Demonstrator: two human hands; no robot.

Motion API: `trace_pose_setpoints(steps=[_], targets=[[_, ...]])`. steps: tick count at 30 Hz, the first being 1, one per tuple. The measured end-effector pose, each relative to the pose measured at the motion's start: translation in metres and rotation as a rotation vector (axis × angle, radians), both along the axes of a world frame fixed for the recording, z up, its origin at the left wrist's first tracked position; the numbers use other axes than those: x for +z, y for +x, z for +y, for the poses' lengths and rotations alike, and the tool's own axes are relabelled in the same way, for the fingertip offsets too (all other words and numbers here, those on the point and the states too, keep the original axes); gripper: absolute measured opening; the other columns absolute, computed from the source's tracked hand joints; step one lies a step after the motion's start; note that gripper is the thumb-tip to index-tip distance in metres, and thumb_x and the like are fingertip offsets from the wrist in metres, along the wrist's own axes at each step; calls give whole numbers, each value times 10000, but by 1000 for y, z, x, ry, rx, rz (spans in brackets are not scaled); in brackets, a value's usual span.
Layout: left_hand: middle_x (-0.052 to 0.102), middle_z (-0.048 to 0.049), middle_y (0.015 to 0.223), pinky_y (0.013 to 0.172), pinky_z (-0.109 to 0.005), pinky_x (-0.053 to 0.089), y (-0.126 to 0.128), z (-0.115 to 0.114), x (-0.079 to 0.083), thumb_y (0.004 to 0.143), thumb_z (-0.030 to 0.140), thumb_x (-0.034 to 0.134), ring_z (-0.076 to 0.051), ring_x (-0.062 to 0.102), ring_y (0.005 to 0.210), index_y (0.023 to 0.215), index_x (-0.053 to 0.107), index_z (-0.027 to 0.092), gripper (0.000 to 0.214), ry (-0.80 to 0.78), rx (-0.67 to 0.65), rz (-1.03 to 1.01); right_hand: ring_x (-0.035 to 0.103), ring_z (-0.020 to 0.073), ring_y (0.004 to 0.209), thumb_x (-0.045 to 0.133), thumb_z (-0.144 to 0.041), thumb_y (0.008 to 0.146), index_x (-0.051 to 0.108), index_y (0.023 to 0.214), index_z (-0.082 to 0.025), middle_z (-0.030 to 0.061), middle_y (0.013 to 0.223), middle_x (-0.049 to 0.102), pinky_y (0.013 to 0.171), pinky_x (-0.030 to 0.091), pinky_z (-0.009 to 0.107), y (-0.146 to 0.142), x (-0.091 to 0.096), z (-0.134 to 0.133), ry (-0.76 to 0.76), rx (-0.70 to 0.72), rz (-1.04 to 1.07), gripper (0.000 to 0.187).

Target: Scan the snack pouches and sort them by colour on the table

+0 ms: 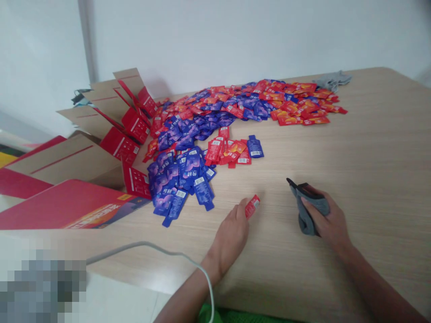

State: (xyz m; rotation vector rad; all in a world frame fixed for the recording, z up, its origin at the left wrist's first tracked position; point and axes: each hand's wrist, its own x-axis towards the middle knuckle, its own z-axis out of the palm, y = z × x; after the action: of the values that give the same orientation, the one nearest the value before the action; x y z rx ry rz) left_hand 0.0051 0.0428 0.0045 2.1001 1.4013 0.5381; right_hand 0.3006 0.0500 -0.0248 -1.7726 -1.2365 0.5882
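My left hand (232, 235) rests on the wooden table (370, 148) and pinches a small red sachet (252, 206) between its fingertips. My right hand (328, 220) lies a little to the right, closed around a grey cloth (308, 211) with a dark red-edged item sticking out at its top. Just beyond my left hand lies a heap of blue sachets (178, 179). A small stack of red sachets (229, 151) sits behind it, with one blue sachet (255, 146) at its right side.
A long pile of mixed red and blue sachets (249, 103) runs across the far table. Open red and brown cardboard boxes (114, 130) stand at the left. A grey cable (141, 246) crosses the near edge. Another grey cloth (333, 80) lies far right.
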Motion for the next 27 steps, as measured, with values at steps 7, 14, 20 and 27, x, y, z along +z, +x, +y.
trace_pose_setpoints(steps=[7,14,20,27], targets=[[716,-107,1194,899,-365,572,-22,20,-21,1015,297,549,-217,715,1020,1459,445,207,465,-228,251,-606,707,330,1114,676,-631,854,702,1280,-276,80,1231,762,995,547,507,2,-2,1,13,28,22,555],[759,-50,942,714,-257,520,-21,84,5,833,443,828,-161,699,776,1363,508,166,678,-321,332,-959,723,314,1054,668,-618,863,699,1282,-260,88,1196,772,957,564,480,3,-3,1,-3,38,15,551],[775,-52,1000,769,-267,556,-15,142,23,715,446,921,-159,727,816,1270,575,182,705,-295,418,-1105,733,326,1016,664,-619,861,700,1261,-249,101,1166,782,929,577,477,5,-3,2,-25,70,17,546],[758,-40,939,706,-258,566,-16,186,14,677,444,942,-160,728,770,1263,579,181,738,-260,456,-1064,734,337,1053,658,-607,869,689,1259,-245,101,1190,779,948,578,484,7,-6,2,-46,125,35,533]])
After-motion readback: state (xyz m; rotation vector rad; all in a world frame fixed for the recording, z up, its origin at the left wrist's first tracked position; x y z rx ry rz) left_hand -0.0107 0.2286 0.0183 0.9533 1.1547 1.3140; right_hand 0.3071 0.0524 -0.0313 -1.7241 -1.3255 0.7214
